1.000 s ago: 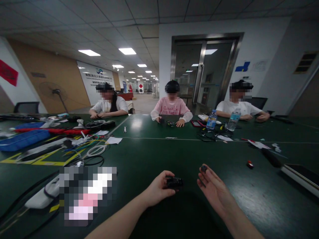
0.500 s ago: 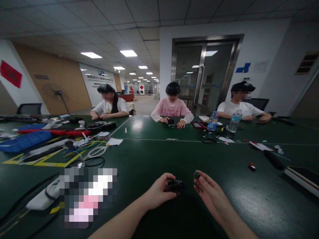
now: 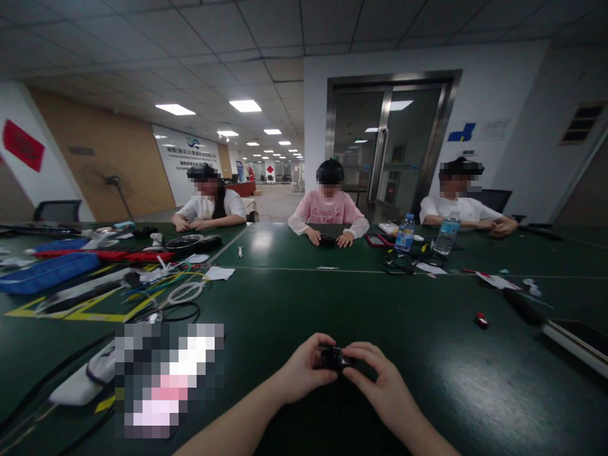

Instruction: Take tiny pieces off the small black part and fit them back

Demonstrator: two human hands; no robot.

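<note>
Just above the dark green table (image 3: 266, 316), my left hand (image 3: 304, 373) is closed around the left end of a small glossy black object (image 3: 334, 358); its exact kind is not clear. The fingers and thumb of my right hand (image 3: 380, 380) pinch at the right end of this same object. Whether the small dark piece is still between those right fingers, or sits in the black object, is hidden.
To the left lie a white power strip (image 3: 80, 386), cables (image 3: 185, 292) and a blue tray (image 3: 52, 272). A small red and black item (image 3: 481, 320) and a dark flat device (image 3: 579, 342) are on the right. Two bottles (image 3: 446, 234) and three seated people are across the table.
My right hand has moved left with the small dark piece and now meets the black object in my left hand. Across the table, the middle person's hands have come down beside a dark item.
</note>
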